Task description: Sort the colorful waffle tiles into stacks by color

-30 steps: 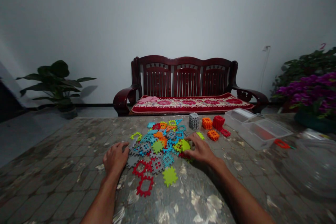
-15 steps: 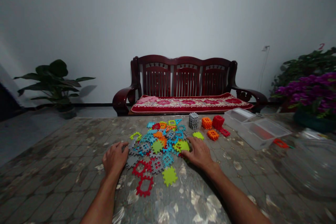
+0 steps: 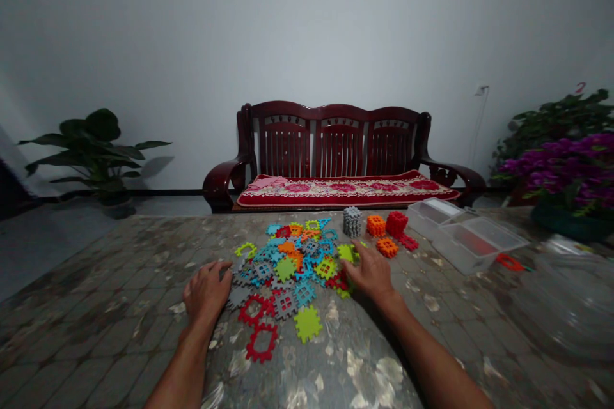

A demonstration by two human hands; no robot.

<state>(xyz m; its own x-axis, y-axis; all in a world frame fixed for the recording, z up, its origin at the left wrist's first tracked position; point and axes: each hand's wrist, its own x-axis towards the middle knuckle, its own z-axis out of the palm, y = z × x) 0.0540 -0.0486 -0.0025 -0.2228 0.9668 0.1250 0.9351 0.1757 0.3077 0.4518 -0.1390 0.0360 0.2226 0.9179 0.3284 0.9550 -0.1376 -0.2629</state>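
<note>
A loose heap of flat interlocking plastic waffle pieces in teal, grey, orange, red and lime lies on a marble-patterned table top. My left hand rests at the heap's left edge, its fingertips over a grey piece. My right hand is curled at the right side of the heap, its fingertips at a lime green piece. A red ring piece and a lime piece lie between my hands, nearer to me.
Past the heap stand a grey stack of pieces and orange and red cubes built from pieces. A lidded transparent plastic box sits to the right. A dark red wooden bench and potted plants stand beyond the table.
My right hand has moved toward the far side of the heap, and the lime piece beside it now lies closer to the heap. The heap's right side has shifted slightly.
</note>
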